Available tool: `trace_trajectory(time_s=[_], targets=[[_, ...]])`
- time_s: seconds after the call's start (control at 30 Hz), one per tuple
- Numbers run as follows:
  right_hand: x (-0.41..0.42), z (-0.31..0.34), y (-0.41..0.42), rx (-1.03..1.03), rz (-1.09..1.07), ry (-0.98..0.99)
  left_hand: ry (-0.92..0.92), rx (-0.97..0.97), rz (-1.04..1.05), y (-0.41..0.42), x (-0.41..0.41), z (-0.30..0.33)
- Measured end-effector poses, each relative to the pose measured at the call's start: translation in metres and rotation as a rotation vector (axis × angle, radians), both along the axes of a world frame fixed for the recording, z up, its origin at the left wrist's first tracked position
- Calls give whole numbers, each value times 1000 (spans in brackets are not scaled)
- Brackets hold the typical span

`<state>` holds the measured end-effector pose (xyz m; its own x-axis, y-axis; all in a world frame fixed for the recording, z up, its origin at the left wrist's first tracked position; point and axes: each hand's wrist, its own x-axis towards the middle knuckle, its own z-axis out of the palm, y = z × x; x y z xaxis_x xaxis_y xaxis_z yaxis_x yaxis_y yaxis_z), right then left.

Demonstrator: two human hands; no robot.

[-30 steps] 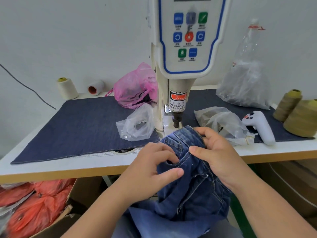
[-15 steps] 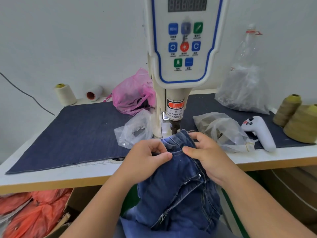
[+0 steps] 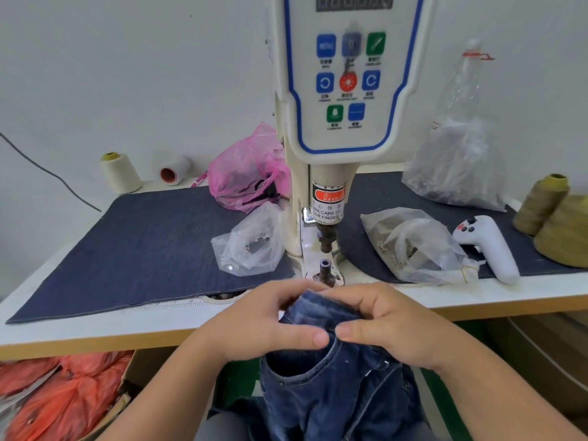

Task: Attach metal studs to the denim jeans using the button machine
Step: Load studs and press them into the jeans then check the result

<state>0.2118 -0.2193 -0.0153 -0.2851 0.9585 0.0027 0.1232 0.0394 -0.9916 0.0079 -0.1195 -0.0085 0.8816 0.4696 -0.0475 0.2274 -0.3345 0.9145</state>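
The jeans (image 3: 334, 377) are gripped at a bunched edge by the left hand (image 3: 270, 323) and right hand (image 3: 391, 326), fingers and thumbs pinching the denim, at the table (image 3: 95, 326) edge just before the machine (image 3: 346, 90) die (image 3: 325, 265).

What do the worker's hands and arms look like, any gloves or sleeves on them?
No gloves: the left hand and right hand are bare, with short, unpainted nails on the fingers. Both forearms are uncovered as far as the picture shows, so no sleeves appear. No rings, watch or bracelets are visible.
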Motion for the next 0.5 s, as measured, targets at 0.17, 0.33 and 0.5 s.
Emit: trace_trajectory(time_s=[0.17, 0.33, 0.5], targets=[[-3, 13, 6, 166, -318, -237, -40, -128, 0, 4, -1, 3], [8, 10, 26, 70, -489, -273, -56, -282, 346, 25, 8, 11], [15, 3, 40, -66, -508, -146, -23, -402, 509, 34, 30, 8]])
